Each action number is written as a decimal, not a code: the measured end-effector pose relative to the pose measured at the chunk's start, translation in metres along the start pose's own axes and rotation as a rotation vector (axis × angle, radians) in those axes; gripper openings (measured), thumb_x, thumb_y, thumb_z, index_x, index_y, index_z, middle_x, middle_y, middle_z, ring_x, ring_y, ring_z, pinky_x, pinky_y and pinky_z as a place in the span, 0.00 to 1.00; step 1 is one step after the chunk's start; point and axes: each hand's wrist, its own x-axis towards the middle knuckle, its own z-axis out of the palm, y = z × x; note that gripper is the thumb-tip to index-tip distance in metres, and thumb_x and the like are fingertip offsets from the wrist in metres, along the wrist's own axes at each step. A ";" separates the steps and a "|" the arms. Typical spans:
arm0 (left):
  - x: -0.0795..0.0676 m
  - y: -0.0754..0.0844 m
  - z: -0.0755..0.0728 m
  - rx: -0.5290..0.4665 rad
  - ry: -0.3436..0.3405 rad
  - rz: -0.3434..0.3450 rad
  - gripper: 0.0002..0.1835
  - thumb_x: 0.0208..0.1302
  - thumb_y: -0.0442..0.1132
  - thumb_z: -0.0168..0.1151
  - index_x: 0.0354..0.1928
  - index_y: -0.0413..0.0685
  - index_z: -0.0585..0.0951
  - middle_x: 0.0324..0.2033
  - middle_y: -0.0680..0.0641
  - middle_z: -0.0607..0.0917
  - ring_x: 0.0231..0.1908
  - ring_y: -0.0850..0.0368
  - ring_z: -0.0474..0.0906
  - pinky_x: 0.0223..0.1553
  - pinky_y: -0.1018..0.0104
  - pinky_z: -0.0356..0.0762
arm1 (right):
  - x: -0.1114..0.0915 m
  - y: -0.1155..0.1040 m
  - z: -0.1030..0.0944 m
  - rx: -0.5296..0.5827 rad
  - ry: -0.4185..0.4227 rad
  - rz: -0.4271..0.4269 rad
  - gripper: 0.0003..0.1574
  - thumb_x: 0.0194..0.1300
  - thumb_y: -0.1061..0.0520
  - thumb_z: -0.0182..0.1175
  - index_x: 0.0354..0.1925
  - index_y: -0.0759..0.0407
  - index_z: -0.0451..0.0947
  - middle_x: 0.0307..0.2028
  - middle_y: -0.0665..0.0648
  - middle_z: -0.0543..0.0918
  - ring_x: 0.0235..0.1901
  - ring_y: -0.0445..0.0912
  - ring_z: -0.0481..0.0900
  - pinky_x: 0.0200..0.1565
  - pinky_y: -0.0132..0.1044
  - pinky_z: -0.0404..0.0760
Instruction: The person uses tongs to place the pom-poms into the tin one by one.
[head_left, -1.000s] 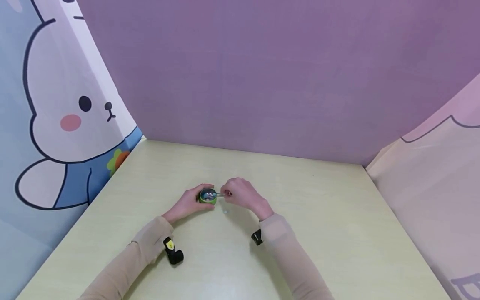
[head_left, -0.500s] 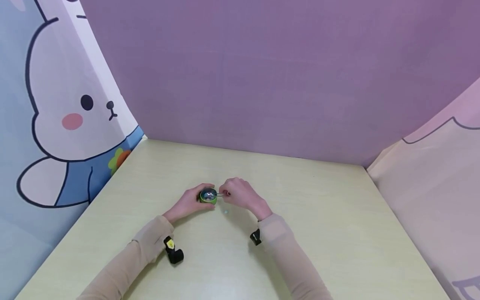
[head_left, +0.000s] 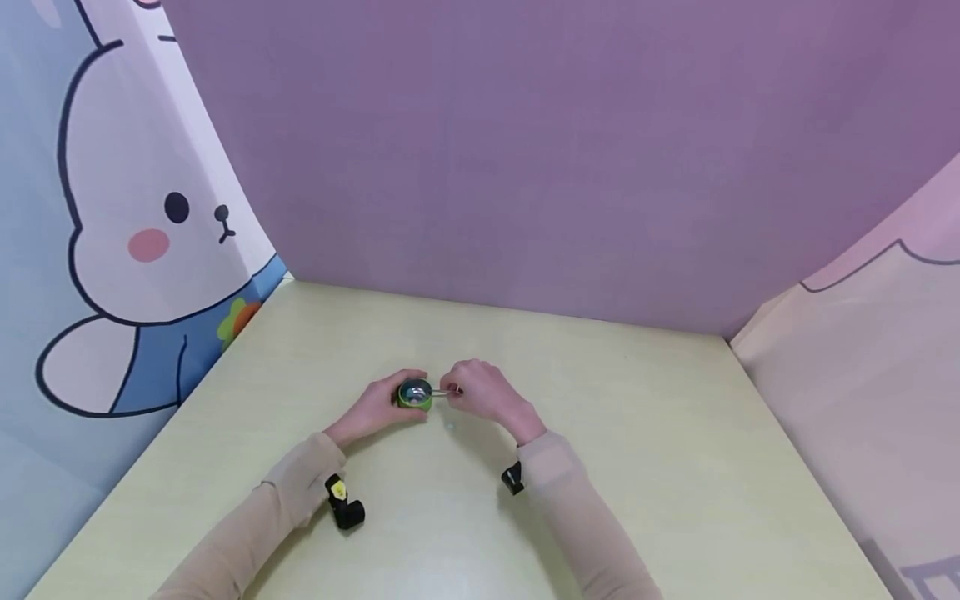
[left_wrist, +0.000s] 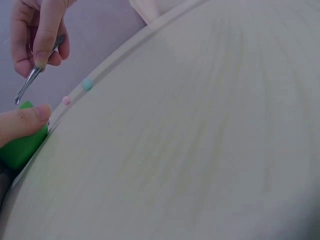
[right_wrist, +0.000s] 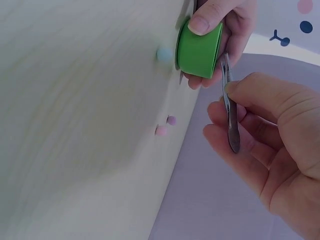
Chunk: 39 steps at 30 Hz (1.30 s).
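Note:
My left hand holds a small round green cup on the table, thumb on one side and fingers on the other. The cup's inside looks shiny and silvery from above. My right hand pinches metal tweezers between thumb and fingers. Their tips point toward the cup and lie close to its rim in the right wrist view. On the table beside the cup are a light blue ball, a pink ball and a purple ball, all tiny.
The pale wooden table runs back to a purple wall panel. A cloth with a cartoon animal hangs on the left, and a pale pink cloth on the right. Black wrist cameras sit on both sleeves.
My right hand with the tweezers has shifted only slightly beside the cup. The left hand keeps its hold on the cup in the same place.

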 end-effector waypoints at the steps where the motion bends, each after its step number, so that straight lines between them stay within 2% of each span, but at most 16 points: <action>1: 0.000 0.000 0.000 0.005 0.000 0.002 0.41 0.52 0.45 0.77 0.68 0.52 0.71 0.63 0.42 0.79 0.64 0.41 0.74 0.68 0.41 0.69 | -0.001 0.001 -0.001 0.001 0.003 0.001 0.11 0.56 0.69 0.60 0.32 0.58 0.86 0.29 0.50 0.85 0.26 0.39 0.69 0.27 0.26 0.66; 5: 0.001 0.001 0.000 0.009 -0.006 0.001 0.41 0.52 0.46 0.77 0.69 0.53 0.70 0.65 0.42 0.77 0.65 0.41 0.73 0.69 0.41 0.68 | -0.003 0.004 -0.004 0.001 0.013 0.010 0.11 0.56 0.69 0.61 0.34 0.58 0.87 0.33 0.51 0.88 0.29 0.40 0.73 0.30 0.27 0.71; 10: 0.000 0.001 -0.002 0.007 -0.005 -0.015 0.42 0.51 0.47 0.77 0.69 0.53 0.70 0.65 0.42 0.77 0.64 0.41 0.74 0.68 0.40 0.68 | -0.006 0.009 -0.005 0.003 0.024 0.030 0.12 0.56 0.70 0.60 0.33 0.57 0.86 0.37 0.51 0.90 0.29 0.39 0.72 0.29 0.26 0.68; 15: -0.001 0.002 -0.005 0.002 -0.012 -0.023 0.42 0.52 0.47 0.77 0.70 0.53 0.69 0.65 0.41 0.77 0.64 0.40 0.73 0.68 0.39 0.68 | -0.010 0.014 -0.005 -0.011 0.026 0.043 0.10 0.56 0.69 0.60 0.29 0.56 0.85 0.28 0.51 0.85 0.27 0.39 0.67 0.29 0.27 0.63; 17: -0.001 0.002 -0.005 0.002 -0.016 -0.024 0.42 0.52 0.46 0.76 0.70 0.52 0.69 0.66 0.41 0.76 0.65 0.39 0.73 0.68 0.39 0.67 | -0.013 0.015 -0.005 -0.014 0.024 0.049 0.11 0.57 0.68 0.60 0.31 0.56 0.86 0.26 0.50 0.83 0.26 0.39 0.67 0.29 0.26 0.64; 23: 0.000 -0.002 -0.005 -0.005 -0.018 -0.027 0.42 0.52 0.47 0.76 0.70 0.53 0.69 0.66 0.41 0.76 0.65 0.39 0.73 0.69 0.38 0.66 | -0.025 0.016 -0.002 -0.002 0.002 0.043 0.11 0.56 0.70 0.61 0.32 0.57 0.87 0.32 0.51 0.88 0.27 0.38 0.68 0.29 0.26 0.66; 26: 0.001 -0.003 -0.004 -0.007 -0.016 -0.024 0.42 0.52 0.47 0.77 0.69 0.54 0.69 0.65 0.41 0.76 0.65 0.39 0.73 0.69 0.38 0.66 | -0.031 0.015 0.001 -0.002 -0.018 0.047 0.11 0.56 0.70 0.60 0.28 0.56 0.84 0.30 0.51 0.86 0.26 0.38 0.67 0.28 0.25 0.63; 30: 0.001 -0.002 -0.003 -0.008 -0.016 -0.027 0.42 0.51 0.46 0.77 0.69 0.54 0.69 0.65 0.41 0.76 0.65 0.39 0.72 0.69 0.38 0.66 | -0.037 0.013 0.005 -0.012 -0.046 0.052 0.11 0.57 0.70 0.61 0.27 0.55 0.83 0.27 0.50 0.83 0.27 0.38 0.67 0.28 0.25 0.64; 39: 0.002 -0.003 -0.004 0.006 -0.005 -0.023 0.42 0.51 0.46 0.77 0.69 0.54 0.70 0.65 0.41 0.77 0.65 0.39 0.73 0.69 0.39 0.67 | -0.045 0.009 0.009 -0.013 -0.054 0.027 0.10 0.59 0.68 0.62 0.30 0.55 0.85 0.30 0.50 0.86 0.28 0.38 0.70 0.32 0.26 0.68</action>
